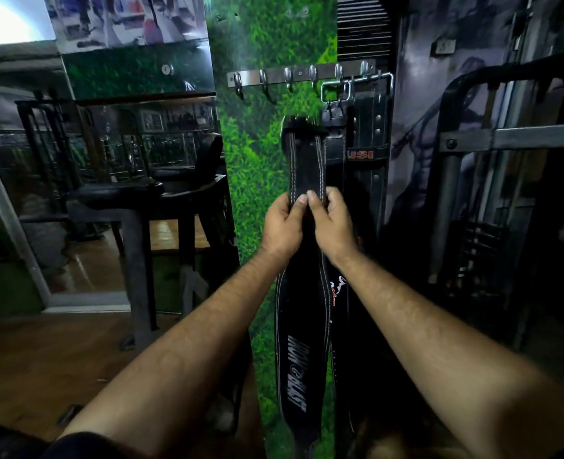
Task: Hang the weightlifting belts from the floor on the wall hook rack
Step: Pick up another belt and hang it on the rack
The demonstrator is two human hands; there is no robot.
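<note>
A steel hook rack [300, 74] with several hooks is fixed high on the green grass-print wall panel. A black belt with white stitching [305, 160] stands upright in front of the panel, its top end below the hooks. My left hand [282, 223] and my right hand [332, 223] both grip this belt at mid-height, thumbs on its front. Its lower part, with white lettering, hangs down between my forearms. A black belt with a red USI label [368, 140] hangs by its metal buckle from the rack's right end. Another dark belt [335, 150] hangs between them.
A black padded gym bench [131, 197] on a metal frame stands to the left, in front of a mirrored wall. A dark metal machine frame [492, 140] stands to the right. Wooden floor [42, 352] lies at the lower left.
</note>
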